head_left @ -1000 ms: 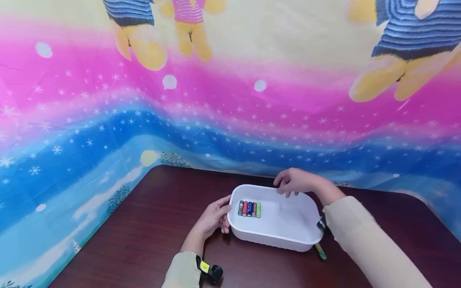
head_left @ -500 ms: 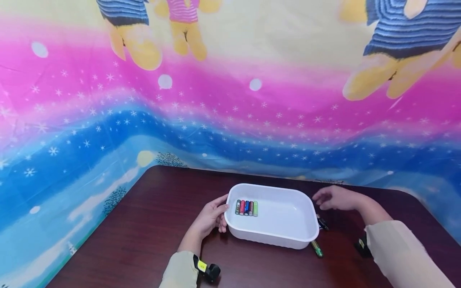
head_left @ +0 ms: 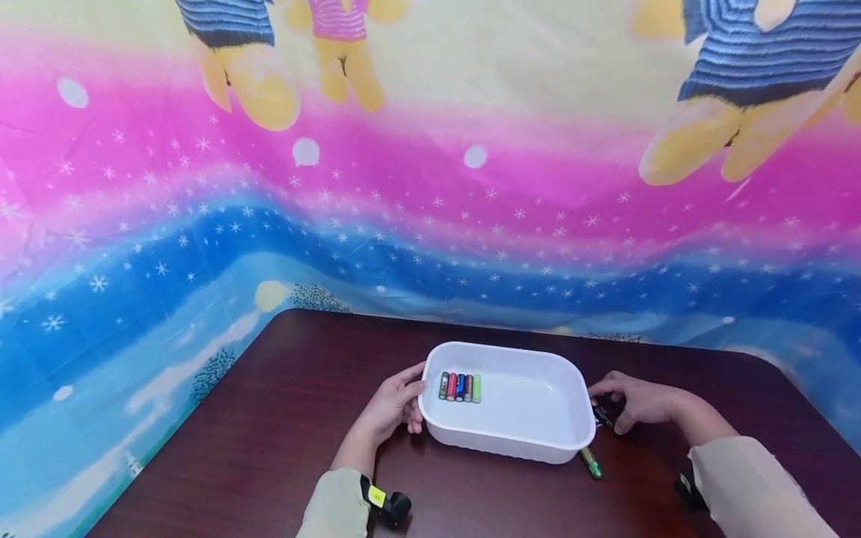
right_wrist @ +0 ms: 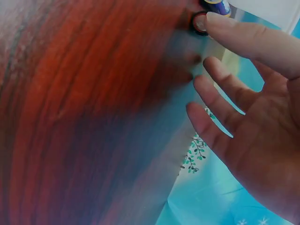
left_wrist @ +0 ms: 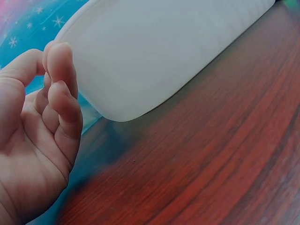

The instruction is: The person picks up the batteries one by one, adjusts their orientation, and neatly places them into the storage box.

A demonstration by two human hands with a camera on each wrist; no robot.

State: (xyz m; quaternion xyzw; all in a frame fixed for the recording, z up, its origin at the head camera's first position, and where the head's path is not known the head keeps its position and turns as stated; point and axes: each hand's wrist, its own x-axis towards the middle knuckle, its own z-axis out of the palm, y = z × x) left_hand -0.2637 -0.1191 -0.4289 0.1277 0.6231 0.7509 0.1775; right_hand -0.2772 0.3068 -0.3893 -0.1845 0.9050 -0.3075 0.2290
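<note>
My left hand (head_left: 392, 403) holds the left end of a white plastic tray (head_left: 531, 400), with the thumb over its rim. In the left wrist view the curled fingers (left_wrist: 65, 110) lie against the tray's outer wall (left_wrist: 140, 56). Inside the tray, at its left end, several batteries (head_left: 460, 387) lie side by side in a row. My right hand (head_left: 642, 402) is down beside the tray's right end, thumb and forefinger spread around dark batteries (head_left: 601, 414). In the right wrist view the thumb tip meets one battery's end (right_wrist: 200, 22); the forefinger is mostly hidden.
A green battery (head_left: 592, 463) lies on the dark wooden table (head_left: 296, 418) by the tray's front right corner. Behind the table hangs a printed cloth (head_left: 403, 224). Wrist cameras (head_left: 390, 508) are strapped at both sleeves.
My right hand has moved from above the tray's far rim out to the right, then down to the dark batteries. The left hand keeps its hold; the row inside looks unchanged.
</note>
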